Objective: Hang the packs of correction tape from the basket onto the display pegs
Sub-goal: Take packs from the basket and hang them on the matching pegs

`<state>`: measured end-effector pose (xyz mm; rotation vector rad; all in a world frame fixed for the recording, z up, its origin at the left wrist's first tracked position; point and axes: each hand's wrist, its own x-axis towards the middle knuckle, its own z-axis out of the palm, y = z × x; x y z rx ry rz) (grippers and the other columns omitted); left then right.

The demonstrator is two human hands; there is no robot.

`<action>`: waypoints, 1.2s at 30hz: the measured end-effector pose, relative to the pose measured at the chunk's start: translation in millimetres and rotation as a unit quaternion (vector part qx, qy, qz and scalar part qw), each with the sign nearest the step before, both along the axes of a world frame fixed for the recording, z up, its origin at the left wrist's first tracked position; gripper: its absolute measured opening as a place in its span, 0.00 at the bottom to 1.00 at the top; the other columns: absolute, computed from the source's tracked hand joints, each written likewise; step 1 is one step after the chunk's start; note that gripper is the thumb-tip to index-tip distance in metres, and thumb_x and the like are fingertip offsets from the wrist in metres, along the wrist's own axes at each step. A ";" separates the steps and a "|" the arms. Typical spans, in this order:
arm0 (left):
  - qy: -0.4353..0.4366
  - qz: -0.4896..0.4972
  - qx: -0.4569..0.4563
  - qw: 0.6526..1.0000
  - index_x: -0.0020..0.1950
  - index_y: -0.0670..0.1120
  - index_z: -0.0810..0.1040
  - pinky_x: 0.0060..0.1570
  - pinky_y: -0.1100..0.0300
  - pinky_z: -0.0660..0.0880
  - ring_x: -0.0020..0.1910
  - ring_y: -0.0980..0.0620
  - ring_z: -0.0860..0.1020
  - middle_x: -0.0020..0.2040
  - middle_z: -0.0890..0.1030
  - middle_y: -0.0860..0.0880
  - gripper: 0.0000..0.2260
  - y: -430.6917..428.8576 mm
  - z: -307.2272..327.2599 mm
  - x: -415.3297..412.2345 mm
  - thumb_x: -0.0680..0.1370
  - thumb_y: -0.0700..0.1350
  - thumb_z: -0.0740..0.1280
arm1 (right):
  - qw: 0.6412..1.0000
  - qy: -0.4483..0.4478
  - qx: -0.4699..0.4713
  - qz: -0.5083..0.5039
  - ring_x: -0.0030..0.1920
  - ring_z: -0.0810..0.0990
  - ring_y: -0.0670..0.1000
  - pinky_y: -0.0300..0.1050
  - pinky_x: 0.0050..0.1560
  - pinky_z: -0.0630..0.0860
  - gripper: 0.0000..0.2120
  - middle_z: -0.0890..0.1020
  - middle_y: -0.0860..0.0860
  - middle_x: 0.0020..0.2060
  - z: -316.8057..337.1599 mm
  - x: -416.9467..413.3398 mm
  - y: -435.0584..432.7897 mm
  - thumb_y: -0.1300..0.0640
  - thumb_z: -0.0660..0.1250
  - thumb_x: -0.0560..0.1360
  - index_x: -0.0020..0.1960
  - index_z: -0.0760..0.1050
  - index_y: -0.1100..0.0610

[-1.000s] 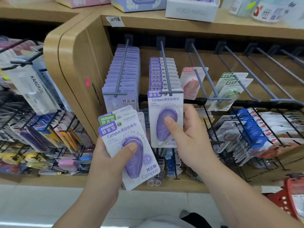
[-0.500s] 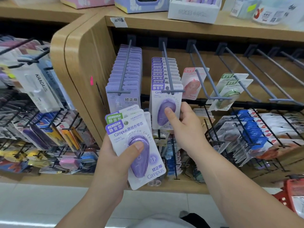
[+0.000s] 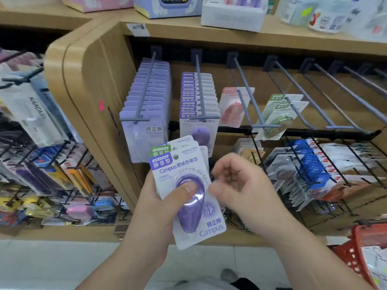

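My left hand (image 3: 155, 208) grips a fanned stack of correction tape packs (image 3: 180, 167), its thumb pressed on the purple blister of the top white card. Just right of the stack is my right hand (image 3: 240, 185), blurred, with loosely curled fingers that hold nothing; its thumb is close to the top pack's right edge. Above them, a grey peg (image 3: 199, 95) carries a full row of the same purple packs, and the front pack (image 3: 199, 130) hangs at its tip. The red basket (image 3: 360, 248) shows at the bottom right corner.
Another grey peg (image 3: 146, 97) to the left holds a row of lilac packs. A pink pack (image 3: 232, 109) and green packs (image 3: 278, 114) hang to the right, then several bare pegs (image 3: 326, 105). Black wire racks of stationery (image 3: 314, 170) sit below, and boxes on the wooden shelf (image 3: 293, 28) above.
My right hand let go of the purple pack it had pushed onto the second peg and came down beside the stack in my left hand. The stack stayed in my left hand.
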<state>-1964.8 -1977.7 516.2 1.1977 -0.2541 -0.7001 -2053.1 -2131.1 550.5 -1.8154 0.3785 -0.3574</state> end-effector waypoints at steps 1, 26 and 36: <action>-0.008 -0.001 0.003 1.000 0.65 0.53 0.80 0.47 0.44 0.84 0.52 0.43 0.87 0.57 0.87 0.46 0.28 -5.7 1.4 -2.9 0.64 0.48 0.77 | 0.999 0.010 0.016 0.037 0.38 0.77 0.49 0.46 0.38 0.76 0.19 0.82 0.55 0.39 2.3 -4.9 2.9 0.45 0.80 0.62 0.47 0.78 0.51; 0.014 0.168 0.026 0.985 0.60 0.58 0.80 0.37 0.55 0.84 0.50 0.52 0.87 0.53 0.88 0.55 0.19 4.0 4.6 0.5 0.69 0.53 0.71 | 0.998 -0.058 0.018 -0.025 0.58 0.81 0.45 0.52 0.62 0.77 0.08 0.84 0.42 0.55 -16.2 30.6 -17.7 0.53 0.65 0.83 0.61 0.73 0.45; 0.001 0.145 0.014 0.989 0.60 0.57 0.80 0.37 0.57 0.83 0.48 0.54 0.87 0.53 0.88 0.55 0.19 8.7 9.1 4.4 0.69 0.52 0.70 | 0.995 -0.003 -0.032 -0.089 0.48 0.83 0.45 0.59 0.53 0.81 0.06 0.85 0.43 0.47 -35.2 62.8 -18.1 0.46 0.66 0.81 0.56 0.76 0.46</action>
